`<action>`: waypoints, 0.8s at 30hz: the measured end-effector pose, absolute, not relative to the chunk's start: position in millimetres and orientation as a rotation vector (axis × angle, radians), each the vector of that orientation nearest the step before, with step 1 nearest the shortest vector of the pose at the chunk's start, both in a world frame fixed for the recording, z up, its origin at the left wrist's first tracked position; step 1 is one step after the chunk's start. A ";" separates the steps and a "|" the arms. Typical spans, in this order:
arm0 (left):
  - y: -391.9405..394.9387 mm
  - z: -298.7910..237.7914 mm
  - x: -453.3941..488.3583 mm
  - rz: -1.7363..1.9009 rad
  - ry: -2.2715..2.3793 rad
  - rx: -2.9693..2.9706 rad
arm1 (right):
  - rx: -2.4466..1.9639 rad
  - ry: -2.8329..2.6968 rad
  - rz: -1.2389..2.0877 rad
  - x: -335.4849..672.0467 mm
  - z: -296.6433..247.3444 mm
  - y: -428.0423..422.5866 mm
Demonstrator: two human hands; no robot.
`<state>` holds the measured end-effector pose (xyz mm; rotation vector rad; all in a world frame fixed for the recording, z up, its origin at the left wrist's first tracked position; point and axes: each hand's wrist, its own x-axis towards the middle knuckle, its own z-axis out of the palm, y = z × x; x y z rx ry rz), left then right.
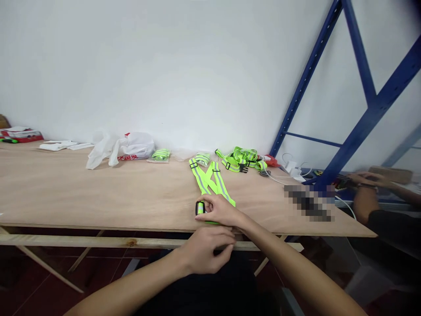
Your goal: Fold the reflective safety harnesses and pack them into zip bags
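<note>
Pinching buckle (197, 209) in right hand (221, 210) at near end of harness (221, 184). Holding left hand (206, 249) half-curled, thumb apart, on near side of harness.

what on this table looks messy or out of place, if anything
The heap of green straps at the table's back right looks tangled, with a black buckle at its front, unlike the strap set spread in a cross shape beyond the right hand. I see no obvious spill or damage.
</note>
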<state>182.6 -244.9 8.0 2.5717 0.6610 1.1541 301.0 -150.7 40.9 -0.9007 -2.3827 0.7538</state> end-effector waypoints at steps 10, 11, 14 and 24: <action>-227.2 21.3 155.0 1.383 0.965 2.594 | -0.685 -2.081 1.137 306.6 27.1 -133.2; -225.9 19.7 155.0 1.349 0.995 2.596 | -0.674 -2.038 1.153 306.8 27.2 -133.5; -224.7 15.3 157.8 1.209 1.102 2.626 | -0.657 -1.939 1.125 308.0 27.6 -138.8; -222.7 5.3 160.3 0.933 1.285 2.881 | -0.615 -2.361 -0.178 359.1 -3.7 -183.3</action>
